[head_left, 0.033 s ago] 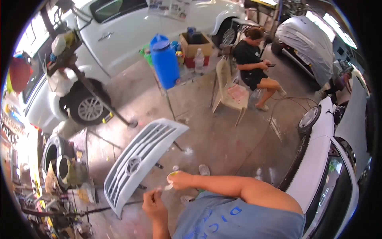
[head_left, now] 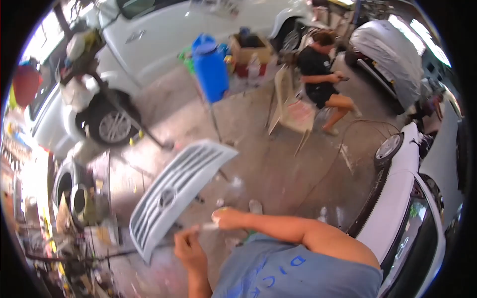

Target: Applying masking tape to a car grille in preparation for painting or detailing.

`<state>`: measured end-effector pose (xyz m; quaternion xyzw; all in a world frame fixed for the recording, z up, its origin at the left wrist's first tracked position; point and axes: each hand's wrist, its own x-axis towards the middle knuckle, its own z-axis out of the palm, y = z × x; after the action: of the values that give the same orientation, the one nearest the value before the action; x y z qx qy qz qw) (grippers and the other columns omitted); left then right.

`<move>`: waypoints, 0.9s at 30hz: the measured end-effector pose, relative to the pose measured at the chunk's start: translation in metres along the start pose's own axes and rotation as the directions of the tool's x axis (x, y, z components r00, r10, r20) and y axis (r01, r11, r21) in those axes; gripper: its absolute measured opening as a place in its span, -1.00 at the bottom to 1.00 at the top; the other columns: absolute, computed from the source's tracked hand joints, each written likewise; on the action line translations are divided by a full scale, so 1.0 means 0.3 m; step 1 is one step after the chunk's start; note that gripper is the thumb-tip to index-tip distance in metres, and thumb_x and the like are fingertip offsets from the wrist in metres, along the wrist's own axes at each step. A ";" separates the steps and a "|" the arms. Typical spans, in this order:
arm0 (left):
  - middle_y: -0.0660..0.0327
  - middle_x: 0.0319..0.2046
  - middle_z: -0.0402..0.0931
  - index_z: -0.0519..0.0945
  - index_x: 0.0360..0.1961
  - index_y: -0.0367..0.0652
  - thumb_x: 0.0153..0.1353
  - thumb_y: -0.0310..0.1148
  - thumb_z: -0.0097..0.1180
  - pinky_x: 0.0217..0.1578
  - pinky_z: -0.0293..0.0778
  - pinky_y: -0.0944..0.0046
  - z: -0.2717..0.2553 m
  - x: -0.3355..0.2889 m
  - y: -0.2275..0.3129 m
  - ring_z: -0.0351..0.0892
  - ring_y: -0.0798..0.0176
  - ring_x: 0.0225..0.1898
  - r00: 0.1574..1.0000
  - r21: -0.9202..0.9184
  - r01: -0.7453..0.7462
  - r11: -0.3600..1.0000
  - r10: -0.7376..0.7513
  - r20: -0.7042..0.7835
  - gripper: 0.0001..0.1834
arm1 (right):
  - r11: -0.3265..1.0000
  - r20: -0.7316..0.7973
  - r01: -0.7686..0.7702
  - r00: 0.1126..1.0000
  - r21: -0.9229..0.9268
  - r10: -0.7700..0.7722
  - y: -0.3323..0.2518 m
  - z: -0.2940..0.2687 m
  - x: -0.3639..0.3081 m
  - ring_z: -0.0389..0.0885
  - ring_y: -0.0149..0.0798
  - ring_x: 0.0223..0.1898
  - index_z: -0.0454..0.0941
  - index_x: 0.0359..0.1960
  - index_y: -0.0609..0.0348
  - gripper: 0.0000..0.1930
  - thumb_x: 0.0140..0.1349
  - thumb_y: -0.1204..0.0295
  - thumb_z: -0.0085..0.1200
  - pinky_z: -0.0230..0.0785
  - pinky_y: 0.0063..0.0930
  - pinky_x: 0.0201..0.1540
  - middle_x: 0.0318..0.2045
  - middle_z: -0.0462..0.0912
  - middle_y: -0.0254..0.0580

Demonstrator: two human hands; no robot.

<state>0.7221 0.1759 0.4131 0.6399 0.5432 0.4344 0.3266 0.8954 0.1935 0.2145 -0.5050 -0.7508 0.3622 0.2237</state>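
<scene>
In front of me, my right hand (head_left: pixel 227 218) is closed round what looks like a small roll of tape with a yellowish edge, mostly hidden by the fingers. A thin whitish strip of tape (head_left: pixel 209 226) spans the gap to my left hand (head_left: pixel 190 248), whose thumb and fingers pinch its other end. Just beyond my hands, to the left, a grey car grille (head_left: pixel 181 191) with slats and a round emblem is propped up at a slant. Neither hand touches it. Motion blurs the picture somewhat.
A blue plastic container (head_left: pixel 210 72) and a cardboard box (head_left: pixel 248 47) stand on a stand ahead. Beyond a beige chair (head_left: pixel 293 116) sits a person (head_left: pixel 323 69) holding a phone. White vehicles flank both sides. Tyres (head_left: pixel 69 186) lie at left; a hose (head_left: pixel 343 144) crosses the floor.
My hands have drawn slightly apart, the left moving left, and the strip between them looks longer and straighter. The whole view has shifted a little.
</scene>
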 end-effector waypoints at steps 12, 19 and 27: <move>-0.03 -0.17 0.63 0.40 -0.15 -0.26 0.46 -0.43 -0.02 -0.18 0.70 0.25 0.265 0.223 -0.143 0.70 0.19 -0.17 0.899 -0.439 0.419 0.795 -0.431 0.077 -0.89 | -0.445 0.176 -0.199 0.980 0.873 -0.093 0.033 0.005 0.029 0.55 -0.22 0.07 0.28 0.34 0.24 -0.20 0.29 -0.14 0.11 0.41 -0.29 0.14 0.11 0.53 -0.18; -0.05 -0.17 0.60 0.35 -0.13 -0.17 0.49 -0.37 -0.08 -0.07 0.64 0.01 0.579 0.088 -0.593 0.68 0.02 -0.10 0.814 -0.638 0.560 0.529 -0.495 0.305 -0.90 | -0.688 0.220 -0.102 0.972 0.718 0.086 0.455 0.145 0.125 0.56 -0.18 0.01 0.41 0.20 0.23 -0.29 0.40 -0.21 -0.19 0.39 -0.24 0.13 0.14 0.51 -0.08; 0.17 -0.26 0.48 0.38 -0.19 -0.11 0.55 -0.24 -0.23 -0.11 0.57 0.11 0.920 0.055 -1.151 0.51 0.24 -0.22 0.768 -0.847 0.513 0.140 -0.516 0.380 -0.78 | -0.803 0.135 -0.092 0.991 0.589 -0.014 1.001 0.646 0.242 0.54 -0.15 0.09 0.52 0.07 0.26 -0.22 0.41 -0.29 -0.35 0.38 -0.28 0.18 0.16 0.51 -0.02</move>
<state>0.8320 0.2749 -0.0037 0.1144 0.3852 0.5219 0.7524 0.9102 0.2671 -0.1424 0.0177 0.1334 0.8526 0.5050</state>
